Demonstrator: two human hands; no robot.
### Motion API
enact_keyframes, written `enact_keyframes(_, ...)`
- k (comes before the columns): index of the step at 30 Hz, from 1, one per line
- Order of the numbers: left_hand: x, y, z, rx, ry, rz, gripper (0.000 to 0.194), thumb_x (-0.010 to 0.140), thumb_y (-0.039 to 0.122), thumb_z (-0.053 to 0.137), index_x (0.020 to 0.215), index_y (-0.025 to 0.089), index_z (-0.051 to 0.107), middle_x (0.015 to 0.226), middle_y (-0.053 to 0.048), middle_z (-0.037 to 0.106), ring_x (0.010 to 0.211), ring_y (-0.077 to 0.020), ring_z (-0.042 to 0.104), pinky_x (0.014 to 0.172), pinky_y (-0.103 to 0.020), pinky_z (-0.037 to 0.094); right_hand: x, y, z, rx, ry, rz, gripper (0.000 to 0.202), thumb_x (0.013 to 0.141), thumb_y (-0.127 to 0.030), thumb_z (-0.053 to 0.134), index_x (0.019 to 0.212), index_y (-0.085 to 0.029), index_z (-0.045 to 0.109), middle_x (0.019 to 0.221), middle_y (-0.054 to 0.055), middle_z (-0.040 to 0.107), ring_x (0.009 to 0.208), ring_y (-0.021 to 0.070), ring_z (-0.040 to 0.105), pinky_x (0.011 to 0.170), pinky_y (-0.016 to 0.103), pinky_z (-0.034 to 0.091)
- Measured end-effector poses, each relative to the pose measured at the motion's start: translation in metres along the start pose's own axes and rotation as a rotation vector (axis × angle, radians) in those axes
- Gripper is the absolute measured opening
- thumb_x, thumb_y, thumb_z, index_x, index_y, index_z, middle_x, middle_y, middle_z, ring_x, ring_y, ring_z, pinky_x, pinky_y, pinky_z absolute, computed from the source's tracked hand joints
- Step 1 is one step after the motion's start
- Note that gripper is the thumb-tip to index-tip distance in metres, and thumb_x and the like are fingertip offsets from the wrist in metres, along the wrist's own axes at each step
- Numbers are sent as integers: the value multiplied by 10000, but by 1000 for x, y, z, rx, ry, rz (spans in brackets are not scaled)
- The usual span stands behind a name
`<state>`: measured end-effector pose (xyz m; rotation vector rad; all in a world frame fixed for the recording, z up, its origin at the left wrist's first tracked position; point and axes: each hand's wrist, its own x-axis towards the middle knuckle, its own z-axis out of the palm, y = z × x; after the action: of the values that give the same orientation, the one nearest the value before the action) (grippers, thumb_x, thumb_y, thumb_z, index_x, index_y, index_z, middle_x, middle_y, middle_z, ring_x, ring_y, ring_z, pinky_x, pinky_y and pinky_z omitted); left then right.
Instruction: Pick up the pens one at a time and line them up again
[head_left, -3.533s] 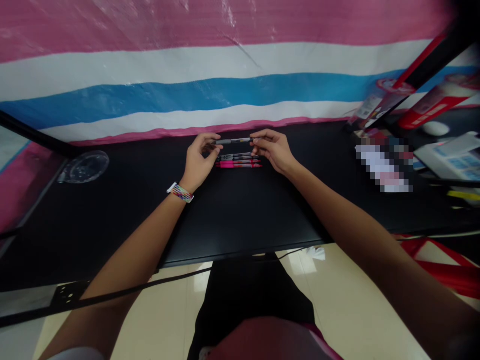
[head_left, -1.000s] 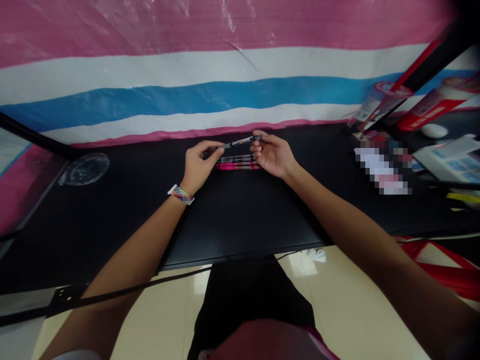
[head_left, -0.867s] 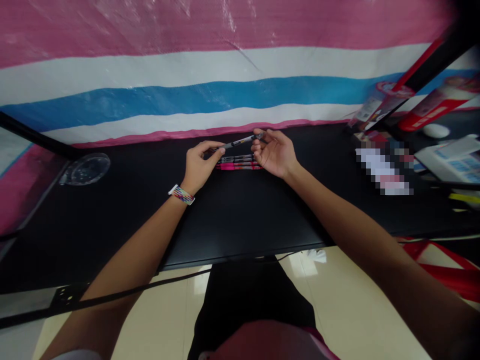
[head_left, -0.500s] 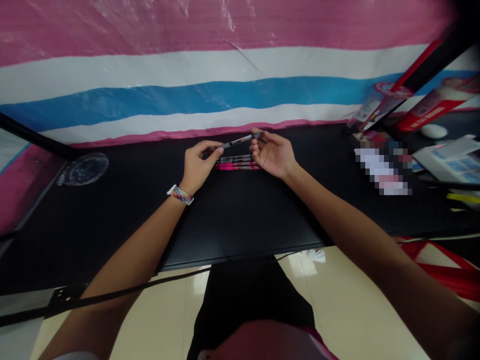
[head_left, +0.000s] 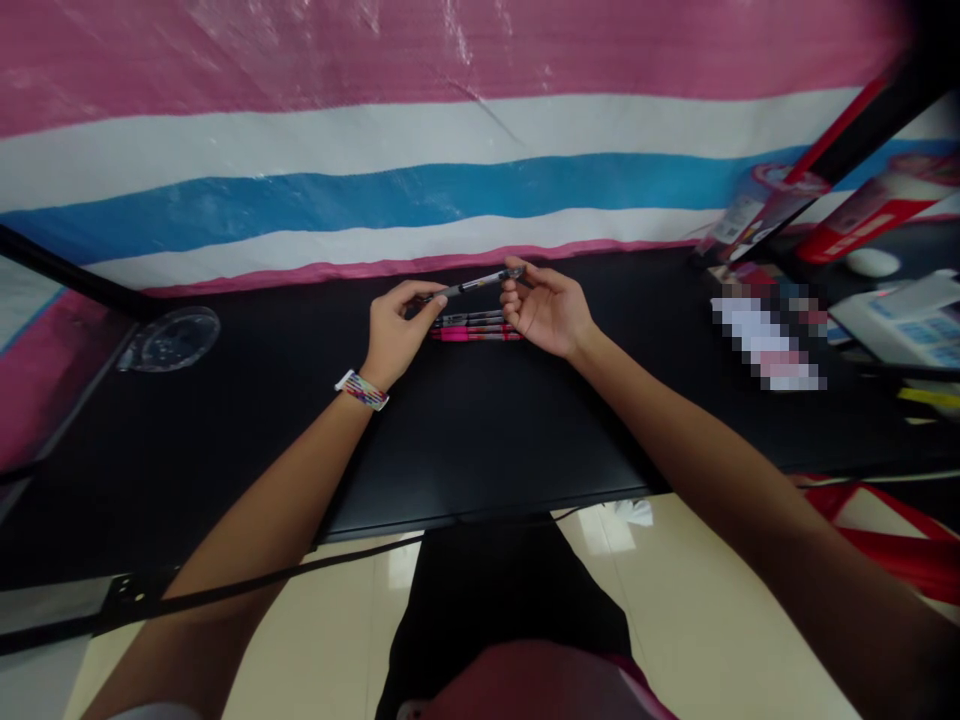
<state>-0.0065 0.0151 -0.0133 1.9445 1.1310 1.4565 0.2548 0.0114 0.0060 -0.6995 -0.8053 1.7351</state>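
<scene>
A slim pen [head_left: 476, 284] with a pale barrel and dark ends is held just above the black tabletop, its right end tilted upward. My left hand [head_left: 397, 325], with a woven multicoloured band at the wrist, pinches the pen's left end between thumb and fingers. At the other end, the fingertips of my right hand [head_left: 551, 307] are closed on the pen's tip, the remaining fingers curled in. Below the held pen lie several more pens side by side, dark ones [head_left: 471, 320] behind and pink ones [head_left: 469, 333] in front, partly hidden by my hands.
A round clear plastic lid [head_left: 176, 338] lies at the left. On the right stand a clear cup [head_left: 761, 212], a red and white container [head_left: 862, 220], a white mouse [head_left: 872, 262] and a white keypad device [head_left: 911, 320]. Striped sheeting [head_left: 420, 200] hangs behind the table [head_left: 480, 440].
Both hands keep nearly the same place and grip. The pen looks slightly turned about its length, its printed markings showing differently.
</scene>
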Motion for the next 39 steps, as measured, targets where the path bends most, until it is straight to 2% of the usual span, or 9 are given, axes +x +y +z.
enact_keyframes(2, 0, -1, 0, -8, -1, -6, 201, 989, 434, 829, 1087, 264, 871, 1090, -55, 872, 974, -225, 805, 925, -378, 644, 0, -1, 1, 3, 7, 15, 240, 1000, -416, 678, 1146, -231, 723, 904, 43, 733, 832, 186, 711, 738, 290, 644)
enact_keyframes(7, 0, -3, 0, -27, -4, 8, 204, 981, 425, 838, 1103, 267, 877, 1114, -57, 871, 1005, -228, 808, 961, -385, 641, 0, 2, 1, 84, 8, 13, 126, 934, -276, 717, 1052, -234, 708, 831, 18, 702, 748, 150, 665, 731, 266, 628)
enact_keyframes(13, -1, -4, 0, -10, -10, -4, 221, 989, 445, 827, 1106, 263, 873, 1099, -60, 869, 985, -222, 808, 936, -372, 644, 0, 2, -1, 33, -21, -7, 273, 976, -416, 697, 1187, -245, 708, 890, 31, 717, 815, 175, 697, 729, 290, 631)
enact_keyframes(18, 1, -2, 0, -6, 0, 1, 191, 976, 398, 825, 1092, 254, 876, 1112, -60, 873, 1004, -229, 803, 943, -375, 636, 4, 6, -4, 93, -36, 5, 158, 922, -272, 744, 1061, -240, 677, 832, -2, 682, 713, 124, 633, 712, 237, 615)
enact_keyframes(23, 2, 0, -2, 8, 19, -30, 196, 962, 395, 816, 1077, 247, 876, 1114, -50, 878, 989, -227, 800, 945, -365, 635, 4, 6, -2, 50, -43, 4, 188, 898, -288, 775, 1067, -249, 702, 843, 10, 703, 747, 153, 657, 765, 283, 647)
enact_keyframes(26, 3, -1, -3, 11, 20, -35, 181, 960, 385, 814, 1071, 256, 877, 1107, -47, 879, 996, -231, 801, 950, -371, 639, 4, 5, -2, -122, -17, -56, 209, 928, -406, 761, 1066, -252, 737, 880, 39, 736, 798, 191, 683, 751, 321, 644)
enact_keyframes(29, 4, -3, -4, 12, 21, -30, 163, 956, 355, 815, 1068, 258, 882, 1105, -52, 878, 981, -232, 802, 942, -381, 646, 5, 5, -7, -456, 36, -232, 288, 948, -496, 741, 1070, -241, 796, 948, 67, 770, 806, 213, 683, 740, 363, 620)
enact_keyframes(33, 4, -6, -4, 53, -27, -54, 169, 959, 334, 807, 1085, 260, 891, 1113, -62, 880, 969, -234, 804, 976, -409, 649, 8, 10, -20, -1017, 133, -566, 159, 917, -357, 771, 1003, -254, 857, 996, 67, 775, 832, 232, 668, 839, 428, 587)
enact_keyframes(39, 4, -15, -3, 39, -49, -132, 173, 954, 290, 762, 1074, 227, 869, 1075, -73, 882, 1003, -250, 820, 1001, -435, 649, 15, 14, -35, -1269, 146, -666, 156, 908, -219, 702, 969, -235, 845, 949, 66, 779, 838, 250, 699, 863, 450, 591)
